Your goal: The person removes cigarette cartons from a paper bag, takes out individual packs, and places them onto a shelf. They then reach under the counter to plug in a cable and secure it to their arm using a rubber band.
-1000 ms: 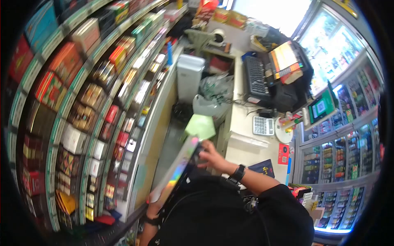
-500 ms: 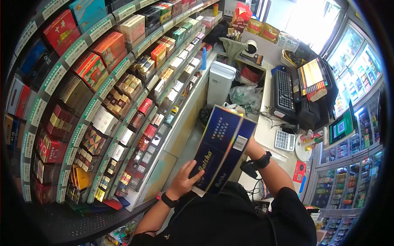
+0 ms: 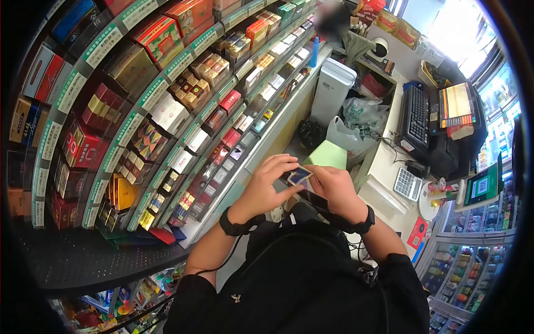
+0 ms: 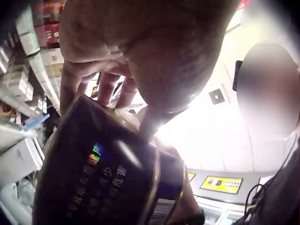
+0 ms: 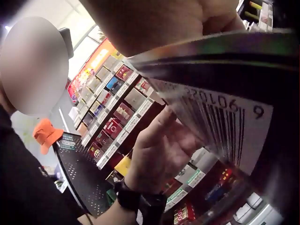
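Running along left: shelves (image 3: 178, 65) — dark box (image 4: 98, 164) between left hand (image 3: 268, 186), thumb and fingers pinching one end, and right hand (image 3: 338, 190), fingers clamped on side. Uneven squeeze could crease box; loosened grip — drop it.

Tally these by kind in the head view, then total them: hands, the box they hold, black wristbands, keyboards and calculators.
Hands (left hand, right hand): 2
Dark blue box: 1
Black wristbands: 2
Keyboard: 1
Calculator: 1
Total: 7
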### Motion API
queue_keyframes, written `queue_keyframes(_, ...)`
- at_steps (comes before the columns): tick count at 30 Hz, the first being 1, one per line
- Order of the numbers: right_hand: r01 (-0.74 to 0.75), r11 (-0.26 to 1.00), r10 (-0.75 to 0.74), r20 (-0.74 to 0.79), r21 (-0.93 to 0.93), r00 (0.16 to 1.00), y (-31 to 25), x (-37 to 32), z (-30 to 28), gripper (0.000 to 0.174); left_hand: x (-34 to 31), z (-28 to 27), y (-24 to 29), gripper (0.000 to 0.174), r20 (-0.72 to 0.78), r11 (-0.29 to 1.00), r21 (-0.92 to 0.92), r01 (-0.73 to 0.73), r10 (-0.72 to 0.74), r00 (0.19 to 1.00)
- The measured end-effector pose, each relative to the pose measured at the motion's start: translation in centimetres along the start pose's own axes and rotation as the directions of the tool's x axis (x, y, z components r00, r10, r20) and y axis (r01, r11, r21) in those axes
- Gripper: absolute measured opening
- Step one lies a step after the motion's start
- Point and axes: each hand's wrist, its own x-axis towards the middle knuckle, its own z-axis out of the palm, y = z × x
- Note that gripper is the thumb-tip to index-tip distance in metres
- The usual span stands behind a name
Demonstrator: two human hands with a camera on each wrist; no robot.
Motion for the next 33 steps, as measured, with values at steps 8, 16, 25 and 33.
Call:
queue_keyframes(8,0.101,0.994,-0.099,-0.047,0.033,0.994,1.2,-0.3,3.1,0.011,-3.4,2.3,-3.1,0.027,-0.033,0.971,-0.161,0.175,-0.182,0.983)
queue_keyframes(16,0.158,0.981,-0.148,0.091,-0.109,0.985,1.7,-0.2,5.2,0.018,-4.9,2.3,-3.8,0.019,0.119,0.836,-0.303,0.458,-0.443,0.888)
queue_keyframes(25,-0.038,0.958,0.005,0.116,0.284,0.993,-0.4,-3.1,6.2,0.024,-10.5,4.3,-6.2,0.018,0.095,0.796,-0.223,0.562,-0.557,0.825)
queue_keyframes(33,0.015,0.996,-0.069,0.614,0.093,0.786,0.5,-6.0,9.4,0.021,-16.8,7.9,-7.9,0.019,-0.073,0.781,-0.190,0.595,-0.616,0.785)
